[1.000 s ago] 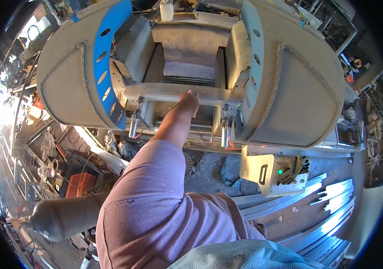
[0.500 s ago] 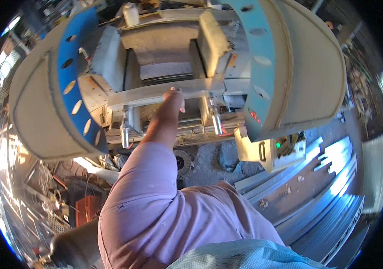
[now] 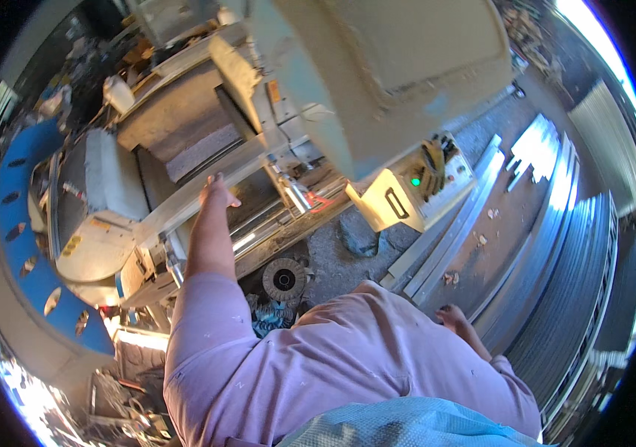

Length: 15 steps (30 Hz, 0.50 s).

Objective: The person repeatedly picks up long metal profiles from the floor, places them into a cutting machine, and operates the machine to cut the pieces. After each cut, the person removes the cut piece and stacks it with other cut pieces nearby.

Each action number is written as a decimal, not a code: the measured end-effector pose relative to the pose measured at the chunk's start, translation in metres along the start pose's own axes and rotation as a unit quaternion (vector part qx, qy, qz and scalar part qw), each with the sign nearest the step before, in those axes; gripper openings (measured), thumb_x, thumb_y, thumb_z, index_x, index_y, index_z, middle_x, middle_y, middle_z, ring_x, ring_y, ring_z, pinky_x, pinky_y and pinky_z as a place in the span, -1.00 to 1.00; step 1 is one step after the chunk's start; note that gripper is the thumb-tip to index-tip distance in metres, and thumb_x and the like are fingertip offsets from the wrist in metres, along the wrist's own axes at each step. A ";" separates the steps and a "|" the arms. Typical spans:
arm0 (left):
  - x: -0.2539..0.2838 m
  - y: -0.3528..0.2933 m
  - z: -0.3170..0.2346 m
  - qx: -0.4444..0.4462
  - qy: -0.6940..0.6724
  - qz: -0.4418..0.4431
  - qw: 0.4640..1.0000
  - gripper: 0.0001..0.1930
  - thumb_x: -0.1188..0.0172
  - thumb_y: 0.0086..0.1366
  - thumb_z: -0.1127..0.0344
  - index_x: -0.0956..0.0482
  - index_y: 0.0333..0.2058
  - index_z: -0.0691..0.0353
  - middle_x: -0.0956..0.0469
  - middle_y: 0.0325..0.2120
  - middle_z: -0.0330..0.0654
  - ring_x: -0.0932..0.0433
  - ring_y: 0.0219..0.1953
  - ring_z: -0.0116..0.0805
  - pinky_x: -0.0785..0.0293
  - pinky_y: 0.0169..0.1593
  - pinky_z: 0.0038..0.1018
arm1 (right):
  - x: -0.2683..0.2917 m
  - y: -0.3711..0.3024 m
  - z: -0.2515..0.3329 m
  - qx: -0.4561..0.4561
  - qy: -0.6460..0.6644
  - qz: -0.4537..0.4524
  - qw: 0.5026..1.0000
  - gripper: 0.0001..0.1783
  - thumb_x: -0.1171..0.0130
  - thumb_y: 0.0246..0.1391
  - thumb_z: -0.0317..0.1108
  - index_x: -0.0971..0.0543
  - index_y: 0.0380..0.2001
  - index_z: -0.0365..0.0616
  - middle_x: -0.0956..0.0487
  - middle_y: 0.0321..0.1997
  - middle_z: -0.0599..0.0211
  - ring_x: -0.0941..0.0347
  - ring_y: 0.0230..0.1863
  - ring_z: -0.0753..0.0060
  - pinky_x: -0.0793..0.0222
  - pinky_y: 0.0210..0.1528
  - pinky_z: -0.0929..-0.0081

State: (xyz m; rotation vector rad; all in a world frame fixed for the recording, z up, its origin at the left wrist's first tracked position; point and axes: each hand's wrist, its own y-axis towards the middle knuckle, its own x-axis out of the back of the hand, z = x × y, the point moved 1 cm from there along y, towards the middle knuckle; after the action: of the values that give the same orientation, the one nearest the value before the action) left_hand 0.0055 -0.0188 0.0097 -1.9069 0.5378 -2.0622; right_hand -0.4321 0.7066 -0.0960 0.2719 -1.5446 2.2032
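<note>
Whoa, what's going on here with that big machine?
Someone in a pink shirt is reaching over a big machine. Their left hand is on the long metal bar across it. Their right hand hangs out to the side, near metal strips on the floor, and looks empty. A green light glows on the control box.

White light glares at the top right and bottom left edges. The bars (image 3: pixel 535 149) shine very brightly on the floor (image 3: pixel 467 249). The top left is dim. A little green lamp (image 3: pixel 415 182) glows. The guard (image 3: pixel 426 48) and left hand (image 3: pixel 218 192) look a bit blurry. Straight edges bend, and the corners are black.
</note>
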 end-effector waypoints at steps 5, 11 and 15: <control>-0.017 0.024 0.017 -0.047 -0.037 -0.056 0.997 0.40 -0.68 -0.13 -0.06 0.13 0.54 0.14 0.12 0.55 0.06 -0.04 0.55 -0.05 -0.12 0.53 -0.17 | 0.022 0.044 0.021 0.025 -0.066 0.013 0.997 -0.47 -0.38 0.15 -0.11 -0.55 0.04 -0.27 -0.65 -0.32 0.11 -0.63 -0.45 0.18 -0.53 -0.41 0.15; -0.094 -0.053 0.038 -0.053 -0.150 -0.236 0.959 0.03 -0.43 0.18 -0.03 -0.08 0.47 0.28 -0.07 0.50 0.14 -0.06 0.53 0.06 -0.06 0.53 -0.20 | 0.042 0.116 0.086 0.220 -0.210 -0.043 0.952 -0.54 -0.33 0.17 -0.01 -0.64 -0.08 -0.17 -0.67 -0.16 0.14 -0.61 -0.15 0.09 -0.53 -0.11 0.14; -0.213 -0.198 0.037 -0.079 -0.153 0.009 0.985 -0.32 -0.33 0.20 -0.08 -0.52 0.19 0.20 -0.57 0.11 0.19 -0.53 0.15 0.22 -0.38 0.28 -0.03 | 0.054 0.132 0.180 0.339 -0.292 -0.115 0.887 -0.53 -0.34 0.11 0.03 -0.67 -0.06 -0.06 -0.69 -0.06 0.07 -0.62 0.01 -0.03 -0.55 0.05 0.12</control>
State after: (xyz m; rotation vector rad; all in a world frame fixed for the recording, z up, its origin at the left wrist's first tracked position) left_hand 0.0705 0.2502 -0.0885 -2.2464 0.6549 -1.7113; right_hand -0.5554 0.5147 -0.1210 1.3587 -0.8261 2.5037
